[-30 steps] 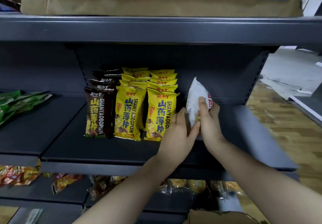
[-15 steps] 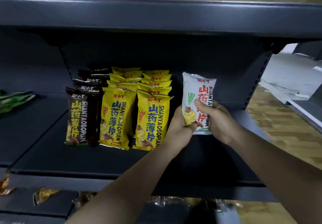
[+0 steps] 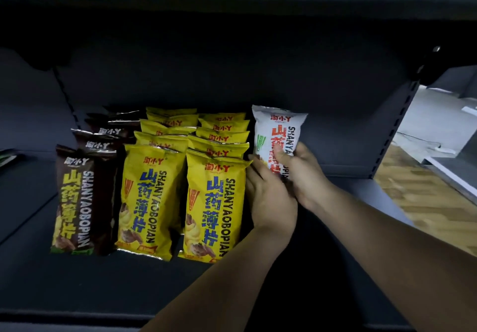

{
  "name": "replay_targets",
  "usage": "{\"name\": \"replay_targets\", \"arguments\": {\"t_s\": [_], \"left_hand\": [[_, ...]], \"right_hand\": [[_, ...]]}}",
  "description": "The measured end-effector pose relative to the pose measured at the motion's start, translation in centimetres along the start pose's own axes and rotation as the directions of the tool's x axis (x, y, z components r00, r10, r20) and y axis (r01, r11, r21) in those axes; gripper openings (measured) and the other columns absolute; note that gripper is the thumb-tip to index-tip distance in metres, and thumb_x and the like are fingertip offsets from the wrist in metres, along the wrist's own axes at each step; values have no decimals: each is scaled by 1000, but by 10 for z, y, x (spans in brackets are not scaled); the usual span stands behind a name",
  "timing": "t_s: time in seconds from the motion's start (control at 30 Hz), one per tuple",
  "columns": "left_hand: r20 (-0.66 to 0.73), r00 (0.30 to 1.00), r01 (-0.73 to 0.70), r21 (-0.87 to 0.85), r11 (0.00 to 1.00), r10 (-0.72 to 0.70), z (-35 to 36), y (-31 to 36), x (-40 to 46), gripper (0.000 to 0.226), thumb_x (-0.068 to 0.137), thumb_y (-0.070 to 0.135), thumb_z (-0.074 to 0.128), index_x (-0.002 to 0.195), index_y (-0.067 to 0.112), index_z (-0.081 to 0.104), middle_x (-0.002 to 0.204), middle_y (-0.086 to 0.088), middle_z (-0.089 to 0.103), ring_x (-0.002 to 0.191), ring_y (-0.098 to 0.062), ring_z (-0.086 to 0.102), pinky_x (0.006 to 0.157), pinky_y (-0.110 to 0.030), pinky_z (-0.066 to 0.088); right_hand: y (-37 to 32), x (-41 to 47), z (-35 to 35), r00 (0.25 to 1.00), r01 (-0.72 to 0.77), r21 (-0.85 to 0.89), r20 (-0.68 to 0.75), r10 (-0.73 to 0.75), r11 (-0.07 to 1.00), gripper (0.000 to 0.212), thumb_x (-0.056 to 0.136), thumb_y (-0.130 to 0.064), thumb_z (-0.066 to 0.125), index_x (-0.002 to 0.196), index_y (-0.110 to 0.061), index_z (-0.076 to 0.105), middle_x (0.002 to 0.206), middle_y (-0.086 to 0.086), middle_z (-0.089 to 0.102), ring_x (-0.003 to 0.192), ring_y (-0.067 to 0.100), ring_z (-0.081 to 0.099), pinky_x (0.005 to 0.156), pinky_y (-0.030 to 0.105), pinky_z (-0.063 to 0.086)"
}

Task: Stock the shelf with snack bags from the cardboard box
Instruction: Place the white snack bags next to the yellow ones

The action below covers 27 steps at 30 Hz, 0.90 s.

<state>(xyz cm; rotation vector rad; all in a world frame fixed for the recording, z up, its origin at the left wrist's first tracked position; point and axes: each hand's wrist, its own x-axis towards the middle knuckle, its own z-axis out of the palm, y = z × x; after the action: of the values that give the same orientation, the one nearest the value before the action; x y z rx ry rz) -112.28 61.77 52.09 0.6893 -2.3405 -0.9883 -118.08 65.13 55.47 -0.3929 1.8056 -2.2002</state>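
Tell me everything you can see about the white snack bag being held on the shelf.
The white snack bag is a glossy, puffy pillow pack with a crimped top seal, red Chinese characters, black "SHANYAOBOPIAN" lettering and a small green mark. It stands upright, facing forward, to the right of the yellow bags, deep on the dark shelf. The right hand grips its lower part, thumb across the front; the left hand cups its lower left side, hiding the bottom.
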Motion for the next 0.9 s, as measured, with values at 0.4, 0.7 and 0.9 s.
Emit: {"name": "replay_targets", "arguments": {"t_s": [0.4,0.7,0.9], "left_hand": [[42,994,-99,70,993,96,19,-21,0,79,89,13,49,151,16,0,157,-14,-4,145,-31,-2,118,-40,6],[0,999,-55,15,998,55,16,-19,-1,81,83,2,45,151,14,1,158,-9,-3,146,-25,-4,119,-36,1],[68,998,-12,-6,1000,12,14,-18,2,75,90,8,43,151,16,1,159,-10,-6,147,-24,-4,119,-35,3]], "right_hand": [[23,36,-2,999,-40,-179,-29,36,983,19,94,-14,59,113,-12,59,111,8,69,102,26,66,92,45,53],[16,31,-22,973,44,-677,195,121,735,29,82,6,60,103,-14,60,102,2,68,94,16,62,89,34,53],[44,44,-21,994,109,-706,92,-61,700,33,82,-16,68,114,-16,61,108,-1,70,101,16,65,94,37,52]]}}
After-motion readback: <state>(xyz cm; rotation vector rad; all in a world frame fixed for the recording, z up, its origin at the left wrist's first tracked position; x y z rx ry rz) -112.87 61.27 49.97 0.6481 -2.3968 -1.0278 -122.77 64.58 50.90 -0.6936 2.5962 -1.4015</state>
